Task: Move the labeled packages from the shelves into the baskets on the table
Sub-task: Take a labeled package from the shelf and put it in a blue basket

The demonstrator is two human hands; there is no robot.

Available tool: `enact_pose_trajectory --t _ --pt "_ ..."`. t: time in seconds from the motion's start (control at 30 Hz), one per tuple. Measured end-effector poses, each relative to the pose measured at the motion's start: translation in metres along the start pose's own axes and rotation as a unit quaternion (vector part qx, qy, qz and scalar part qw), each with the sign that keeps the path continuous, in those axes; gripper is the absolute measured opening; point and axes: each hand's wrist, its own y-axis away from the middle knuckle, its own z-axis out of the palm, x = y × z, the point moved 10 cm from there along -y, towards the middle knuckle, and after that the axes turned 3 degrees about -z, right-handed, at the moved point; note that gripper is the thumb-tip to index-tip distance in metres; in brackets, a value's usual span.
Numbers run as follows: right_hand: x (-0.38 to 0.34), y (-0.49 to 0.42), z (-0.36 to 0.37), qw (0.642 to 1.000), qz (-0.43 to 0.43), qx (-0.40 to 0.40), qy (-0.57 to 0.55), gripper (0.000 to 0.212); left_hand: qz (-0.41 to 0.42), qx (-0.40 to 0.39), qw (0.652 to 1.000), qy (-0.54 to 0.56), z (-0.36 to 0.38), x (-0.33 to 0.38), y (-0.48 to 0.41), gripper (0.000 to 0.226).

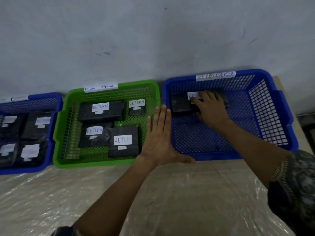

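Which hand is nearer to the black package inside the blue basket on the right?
Right. The right hand holds the black package from above. The left hand lies flat where the green basket meets the blue basket, to the left of the package, not touching it.

Single view only, head-mounted, wide-angle; nothing is shared with a second camera. The scene is viewed from above the near table [153, 201] edge, pitched forward and down, facing the wall [153, 40]. Close range: both forearms are seen entering from the bottom, with the left hand [159, 138] and the right hand [209, 108], on a black package [180, 104], mid-frame. The green basket [105, 163] and right blue basket [221, 156] are fully framed; the left blue basket [25, 169] is cut by the left edge.
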Motion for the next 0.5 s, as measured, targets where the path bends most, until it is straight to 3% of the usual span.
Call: enact_pose_trajectory --t 0.5 --pt "-0.003 0.008 -0.01 0.999 0.029 -0.029 0.022 0.075 0.009 0.004 1.0 -0.007 0.0 0.002 0.0 0.158"
